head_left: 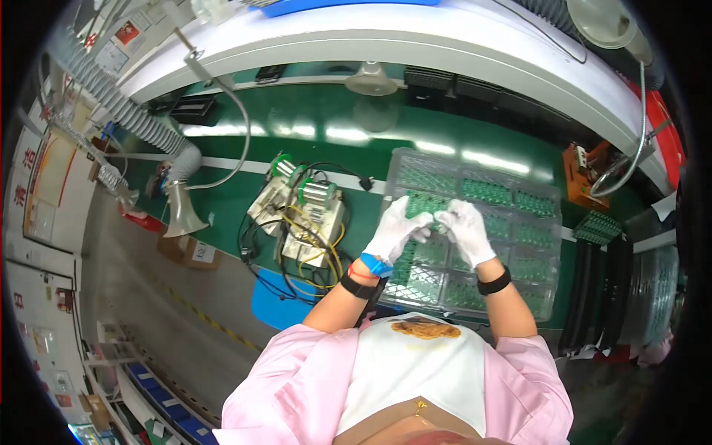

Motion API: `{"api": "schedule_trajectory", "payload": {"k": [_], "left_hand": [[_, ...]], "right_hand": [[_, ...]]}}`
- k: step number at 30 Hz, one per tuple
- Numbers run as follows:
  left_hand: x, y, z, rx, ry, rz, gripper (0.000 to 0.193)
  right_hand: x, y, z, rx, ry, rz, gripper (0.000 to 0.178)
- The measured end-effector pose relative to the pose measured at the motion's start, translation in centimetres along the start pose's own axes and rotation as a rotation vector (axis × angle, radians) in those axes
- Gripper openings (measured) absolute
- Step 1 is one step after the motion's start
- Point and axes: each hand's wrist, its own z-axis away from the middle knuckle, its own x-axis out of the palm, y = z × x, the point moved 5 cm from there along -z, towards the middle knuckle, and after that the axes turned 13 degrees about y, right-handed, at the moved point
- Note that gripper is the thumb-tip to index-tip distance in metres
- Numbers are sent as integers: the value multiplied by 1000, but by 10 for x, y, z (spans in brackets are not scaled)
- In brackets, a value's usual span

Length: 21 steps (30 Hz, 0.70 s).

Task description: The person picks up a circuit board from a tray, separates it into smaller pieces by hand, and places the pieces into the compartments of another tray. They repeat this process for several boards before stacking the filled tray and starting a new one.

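Both hands are positioned over a clear compartmented tray [552, 310] on the green table [297, 111]. The left hand [397, 230], white-gloved, is above the tray's left part, its thumb and fingers drawn toward the right hand [466, 231], also gloved, with fingers bent inward. The fingertips of the two hands nearly meet; whether either hand pinches a small part between them cannot be told, as the gloves hide the contact.

A group of green circuit boards [429, 202] lies just beyond the fingertips, between the two hands. Further green boards [486, 190] fill the tray's upper middle compartment, beyond the right hand; others occupy compartments to its right.

Left of the tray, well apart from the left hand, stand pale bench units [304, 248] with green-flanged wire spools [317, 191] and tangled cables. An orange holder [582, 178] stands beyond the tray's upper right corner
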Motion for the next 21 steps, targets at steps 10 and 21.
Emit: {"api": "schedule_trajectory", "payload": {"k": [10,21], "left_hand": [[-37,56,19,-263,-322,179,26],[-69,-15,-24,-198,28,501,25]], "right_hand": [[23,-71,2,-884,-217,227,11],[82,149,-276,-44,92,616,35]]}}
